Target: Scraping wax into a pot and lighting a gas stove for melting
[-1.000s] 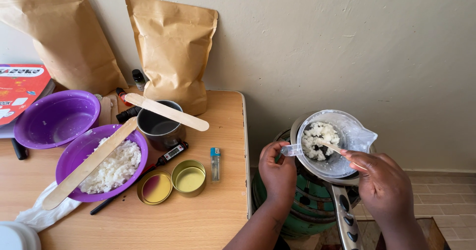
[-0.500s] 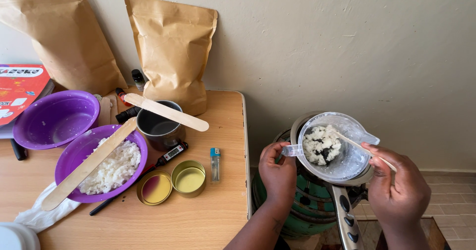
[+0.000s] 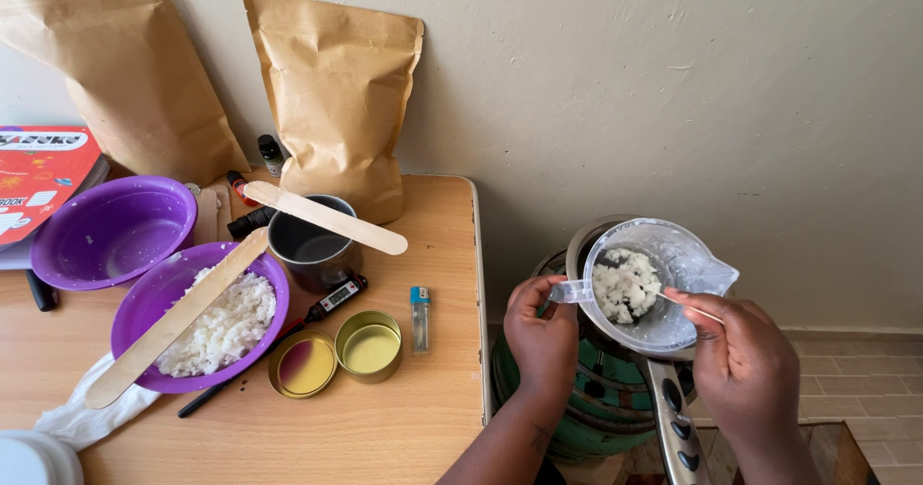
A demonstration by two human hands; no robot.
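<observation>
Two hands grip jug (image 3: 673, 254) handle and stick (image 3: 687, 304); lighter (image 3: 420, 318), tins (image 3: 336, 355) aside.

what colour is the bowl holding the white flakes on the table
Purple; the bowl shows clearly in the head view, left on the table.

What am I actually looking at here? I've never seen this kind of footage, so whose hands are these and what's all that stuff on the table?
There is no machine: a person wears one camera on the head, looking down at their own bare hands. The left hand grips the handle of a clear plastic jug holding white flakes; the jug sits in a pot on a green gas cylinder stove. The right hand holds a thin wooden stick dipped in the flakes. On the wooden table lie two purple bowls, one with flakes, wide wooden sticks, a metal cup, two tins, a thermometer, a lighter and brown paper bags.
</observation>
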